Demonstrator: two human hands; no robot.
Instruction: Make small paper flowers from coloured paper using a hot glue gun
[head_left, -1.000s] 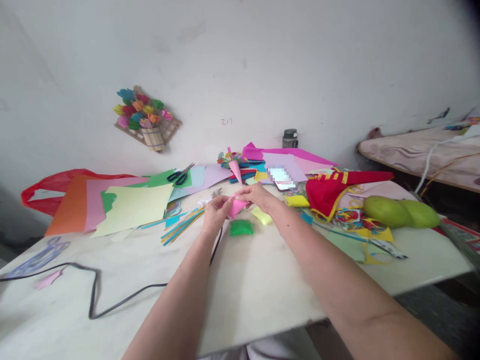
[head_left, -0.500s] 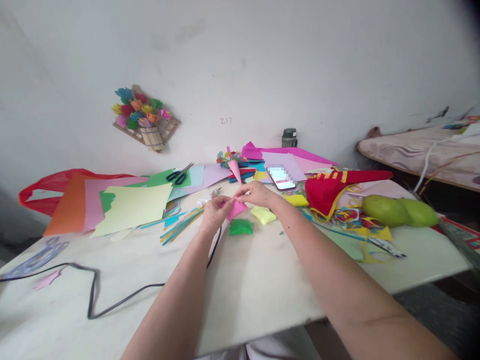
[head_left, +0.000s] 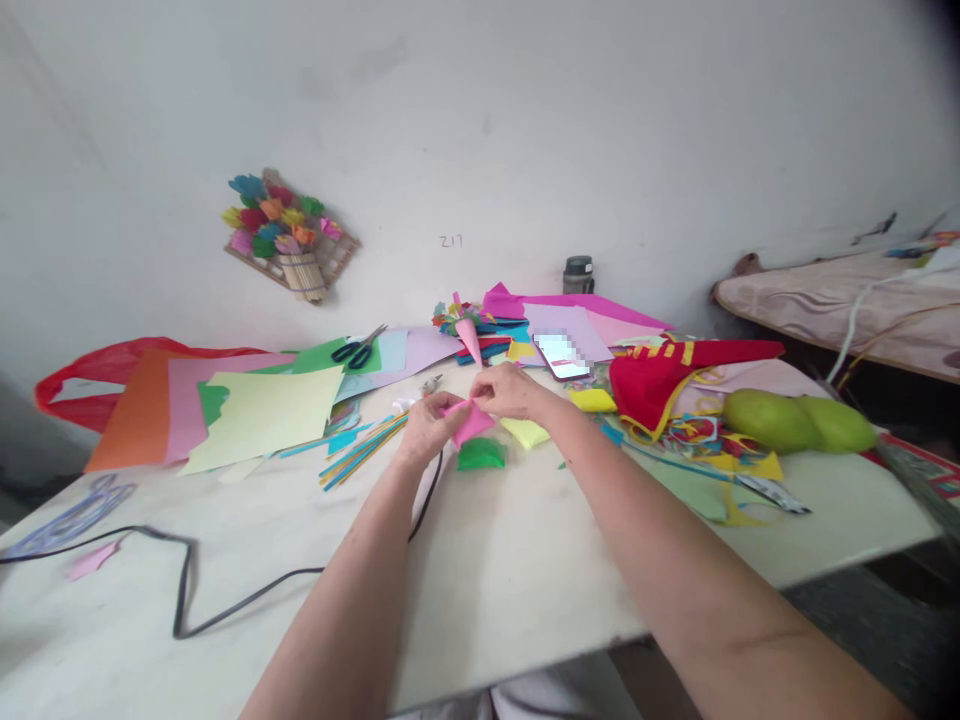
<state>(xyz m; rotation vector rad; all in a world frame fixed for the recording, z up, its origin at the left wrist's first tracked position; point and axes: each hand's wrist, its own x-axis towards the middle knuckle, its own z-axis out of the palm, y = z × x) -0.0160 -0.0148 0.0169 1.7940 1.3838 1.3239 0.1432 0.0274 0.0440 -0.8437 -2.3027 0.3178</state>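
Observation:
Between my hands is a small pink packet (head_left: 472, 427), held above the table. My left hand (head_left: 433, 425) pinches its left side, and the fingers of my right hand (head_left: 504, 390) are closed on its top edge. Just below the pink one, a shiny green packet (head_left: 482, 455) lies on the tabletop. A pale yellow packet (head_left: 526, 432) rests under my right wrist, partly covered by it. Blue and yellow paper strips (head_left: 365, 452) lie to the left of my left hand. Behind my hands stands a pink paper cone (head_left: 469, 342) with small colourful pieces at its top.
Coloured paper sheets (head_left: 274, 415) and scissors (head_left: 358, 350) are at the left. A phone (head_left: 561, 356), a red cloth (head_left: 651, 385) and green fruits (head_left: 795, 420) lie to the right. A black cable (head_left: 187, 580) crosses the front left. A flask (head_left: 578, 275) stands by the wall.
The pink packet is now more visible and turned flatter between my fingers. Both hands have shifted only slightly; the other things lie as before.

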